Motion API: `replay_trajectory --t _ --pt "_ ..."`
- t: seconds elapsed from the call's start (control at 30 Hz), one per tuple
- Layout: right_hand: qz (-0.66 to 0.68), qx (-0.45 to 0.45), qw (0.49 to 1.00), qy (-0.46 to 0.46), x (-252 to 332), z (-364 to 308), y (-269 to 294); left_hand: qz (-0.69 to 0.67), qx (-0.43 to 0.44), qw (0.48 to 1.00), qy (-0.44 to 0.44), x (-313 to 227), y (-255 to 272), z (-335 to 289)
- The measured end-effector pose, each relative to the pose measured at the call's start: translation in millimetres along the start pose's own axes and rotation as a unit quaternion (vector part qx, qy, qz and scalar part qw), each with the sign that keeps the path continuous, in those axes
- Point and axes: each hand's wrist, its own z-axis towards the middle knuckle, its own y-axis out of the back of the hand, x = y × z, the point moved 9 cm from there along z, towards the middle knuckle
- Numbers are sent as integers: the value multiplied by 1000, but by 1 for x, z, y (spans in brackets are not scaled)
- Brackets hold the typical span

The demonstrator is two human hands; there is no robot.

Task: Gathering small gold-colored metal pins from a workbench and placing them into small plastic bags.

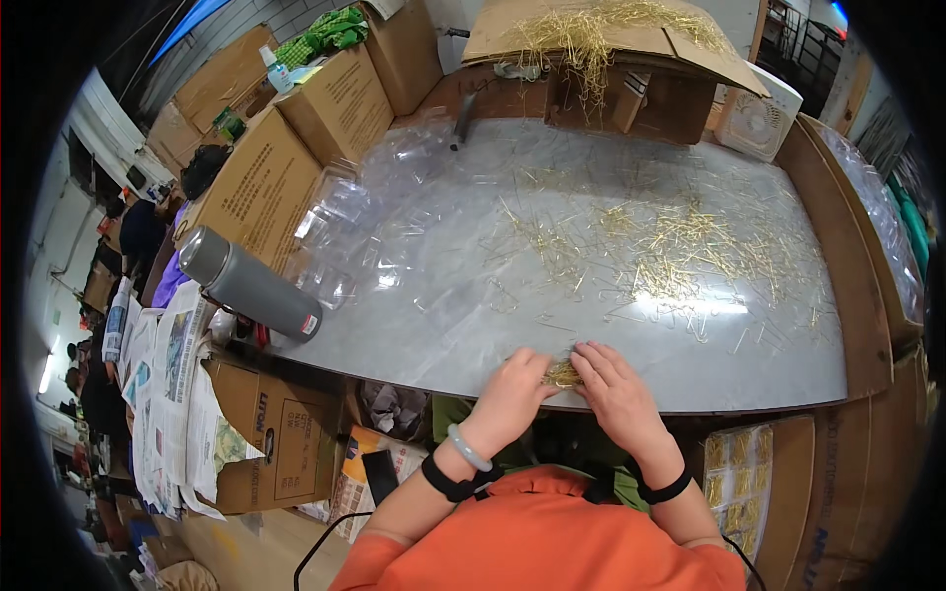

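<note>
A small bundle of thin gold wire hooks [563,374] lies at the front edge of the grey table [434,345]. My left hand [510,396] closes on the bundle's left side, its fingers curled. From the other side my right hand [619,394] presses its fingers against the same bundle. Both palms partly hide the hooks. Farther out, a loose pile of gold wire hooks [680,246] spreads over the right half of the table, with single ones scattered around it.
Clear plastic boxes [345,202] heap at the table's left, beside a grey thermos bottle [251,286]. An open cardboard box [631,94] topped with more gold hooks stands at the back, next to a white fan [759,113]. Low on the right, a carton [788,463] holds packed gold bundles.
</note>
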Motion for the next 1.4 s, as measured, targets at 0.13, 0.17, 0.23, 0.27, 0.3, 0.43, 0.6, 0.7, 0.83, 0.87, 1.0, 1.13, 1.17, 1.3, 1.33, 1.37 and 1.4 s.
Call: replay_trajectory --t 0.13,0.17,0.23,0.27,0.3,0.43,0.6,0.7,0.83,0.87,1.0,1.13,1.17,1.3,1.33,1.37,1.4 --pt "7 1 1000 -11 -8 -1 0 -93 41 995 22 3 -9 12" --pt "21 3 1000 -11 -9 -1 0 -123 50 990 40 4 -6 13" --pt "46 11 999 -15 -12 -4 -1 -186 71 977 76 4 1 11" --pt "57 4 998 -41 -17 -6 3 -137 60 988 38 1 4 13" --pt "68 -1 996 -64 -19 -7 8 -89 46 995 2 -1 7 14" --pt "120 -46 975 -180 -34 -27 12 -10 68 996 -47 -13 3 20" --pt "87 5 988 -125 -8 -19 5 29 101 992 -67 -15 -11 26" --pt "65 52 994 -75 -5 -7 5 17 86 994 -69 -14 -12 27" --pt "90 48 993 -56 -19 -3 10 -2 75 997 -25 -18 -8 22" --pt "84 37 994 -65 -22 -5 10 -5 64 998 -23 -19 -11 20" --pt "55 -9 996 -64 -21 -12 7 -8 31 999 -18 -25 -17 16" --pt "105 -38 989 -98 -30 -16 13 10 38 999 -24 -26 -16 21" --pt "100 -49 988 -106 -30 -19 23 36 42 998 -25 -28 -15 20" --pt "62 -50 992 -100 -25 -35 41 73 39 995 -49 -38 -12 20" --pt "51 -54 991 -108 -26 -39 40 65 35 996 -59 -40 -13 20" --pt "40 -58 991 -115 -27 -42 38 67 26 995 -69 -42 -15 20" --pt "31 -64 990 -123 -28 -45 37 71 18 994 -80 -43 -17 20"
